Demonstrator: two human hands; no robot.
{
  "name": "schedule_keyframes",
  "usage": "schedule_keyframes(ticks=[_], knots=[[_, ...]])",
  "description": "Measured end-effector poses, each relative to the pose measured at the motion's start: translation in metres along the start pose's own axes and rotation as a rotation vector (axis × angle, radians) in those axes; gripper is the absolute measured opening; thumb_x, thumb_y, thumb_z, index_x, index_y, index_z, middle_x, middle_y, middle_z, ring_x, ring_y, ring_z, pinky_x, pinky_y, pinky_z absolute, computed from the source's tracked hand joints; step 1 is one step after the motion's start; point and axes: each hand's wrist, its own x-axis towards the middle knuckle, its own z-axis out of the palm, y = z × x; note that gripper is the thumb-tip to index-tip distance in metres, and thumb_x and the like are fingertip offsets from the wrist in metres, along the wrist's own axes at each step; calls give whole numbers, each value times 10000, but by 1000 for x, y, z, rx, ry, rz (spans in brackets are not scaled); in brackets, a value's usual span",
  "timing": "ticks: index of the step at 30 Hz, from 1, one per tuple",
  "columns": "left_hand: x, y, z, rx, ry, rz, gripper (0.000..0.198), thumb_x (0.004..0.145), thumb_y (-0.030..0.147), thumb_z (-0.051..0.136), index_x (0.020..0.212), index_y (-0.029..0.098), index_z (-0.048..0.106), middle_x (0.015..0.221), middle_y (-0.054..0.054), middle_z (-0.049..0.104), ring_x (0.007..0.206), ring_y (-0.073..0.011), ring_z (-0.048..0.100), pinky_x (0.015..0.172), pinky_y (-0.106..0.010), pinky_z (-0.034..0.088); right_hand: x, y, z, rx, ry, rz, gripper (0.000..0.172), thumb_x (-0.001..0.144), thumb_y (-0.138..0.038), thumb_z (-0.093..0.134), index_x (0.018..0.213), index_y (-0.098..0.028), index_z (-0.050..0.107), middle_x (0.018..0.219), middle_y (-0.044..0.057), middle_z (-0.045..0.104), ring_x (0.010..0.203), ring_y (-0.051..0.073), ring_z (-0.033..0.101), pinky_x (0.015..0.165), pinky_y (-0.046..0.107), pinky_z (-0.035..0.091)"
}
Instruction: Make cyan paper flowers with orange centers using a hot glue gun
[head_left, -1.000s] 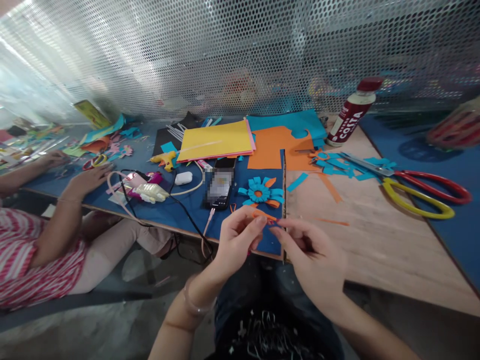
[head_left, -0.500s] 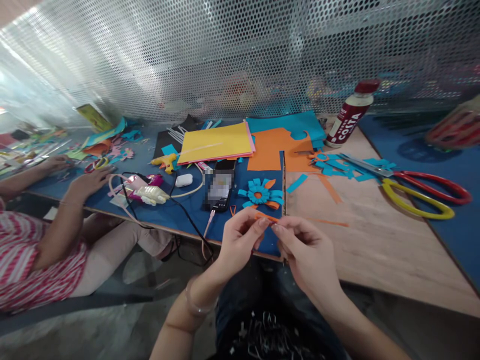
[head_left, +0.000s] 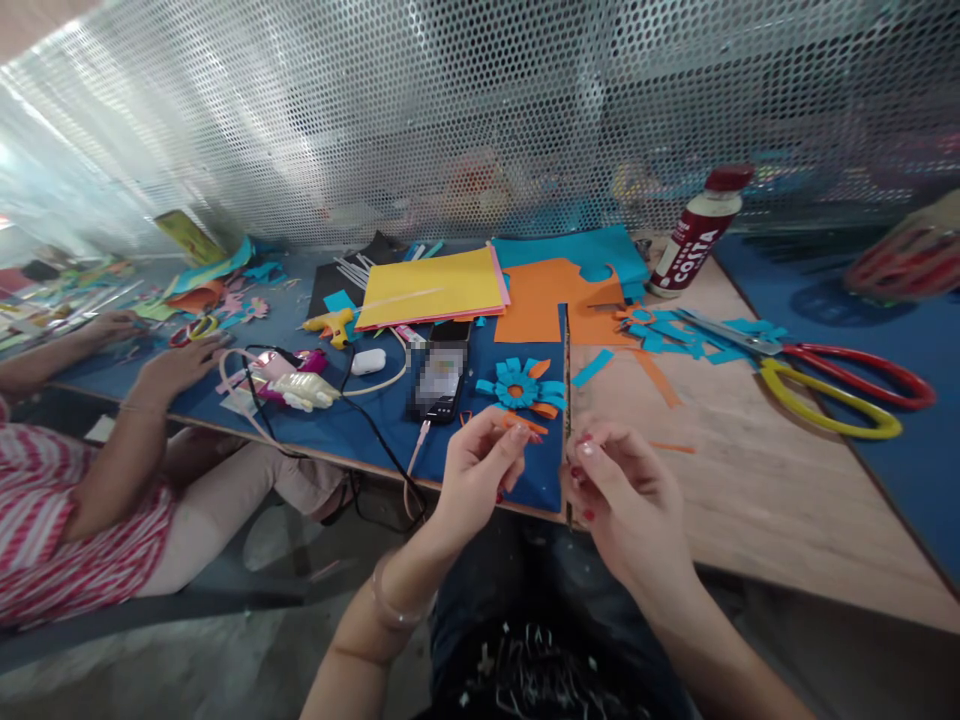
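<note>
Orange paper strip (head_left: 525, 424), thin, light and floppy, sits pinched in the left hand (head_left: 476, 470) just in front of the blue paper flower (head_left: 520, 386). The right hand (head_left: 622, 490) curls nearby, fingertips together, holding nothing visible. Judged easily creased, so grip near its end.

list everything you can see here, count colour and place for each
orange paper strip: 1, orange, pinched in left hand
paper flower: 1, blue with orange centre, on blue mat beyond the hands
phone: 1, black, left of flower, cable plugged in
scissors: 1, red and yellow handles, right on wooden table
bottle: 1, dark red and white, far right by mesh screen
paper sheets: stack, yellow on top, far centre
orange sheet: 1, cut, right of stack
glue gun: 1, yellow, left of stack
co-worker's hand: 1, far left
left hand: 1, holding strip
right hand: 1, fingers curled, beside left
</note>
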Motion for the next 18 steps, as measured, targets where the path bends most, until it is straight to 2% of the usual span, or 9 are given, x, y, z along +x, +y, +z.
schedule_keyframes(ticks=[2,3,6,9,14,18], knots=[[1,0,0,3,-5,-9,251,918,399,638,825,165,648,495,78,419,377,-27,290,408,-199,199,1,-3,1,56,-54,-28,103,880,-269,655,804,-229,598,1051,14,583,601,70,508,380,185,379],[1,-1,0,1,-10,-12,252,918,401,638,826,166,644,486,81,409,376,-28,288,408,-197,199,1,-4,1,82,-87,-38,92,894,-260,635,815,-236,593,1031,16,598,633,84,529,399,187,406],[2,-2,0,-17,-10,-9,244,922,390,635,823,167,637,477,85,404,376,-27,287,408,-191,196,4,-3,1,115,-116,-72,71,915,-243,602,854,-256,570,771,-22,559,629,101,517,474,199,449],[4,-2,-1,-37,9,4,249,914,392,644,812,165,630,513,73,453,382,-25,294,404,-194,205,7,1,0,65,-42,-97,80,914,-266,608,862,-255,548,659,-52,468,582,99,464,495,209,436],[3,2,-2,-34,30,7,259,906,407,650,811,168,621,493,85,421,375,-30,284,405,-200,221,8,3,-4,-192,55,-85,120,897,-319,654,870,-239,568,658,-51,532,574,95,513,514,212,459],[2,5,-2,-19,27,13,264,908,410,645,810,166,625,474,86,410,372,-31,292,410,-200,224,3,-4,-4,-489,44,-97,169,892,-369,657,979,-228,624,742,-16,621,622,117,588,549,235,514]])
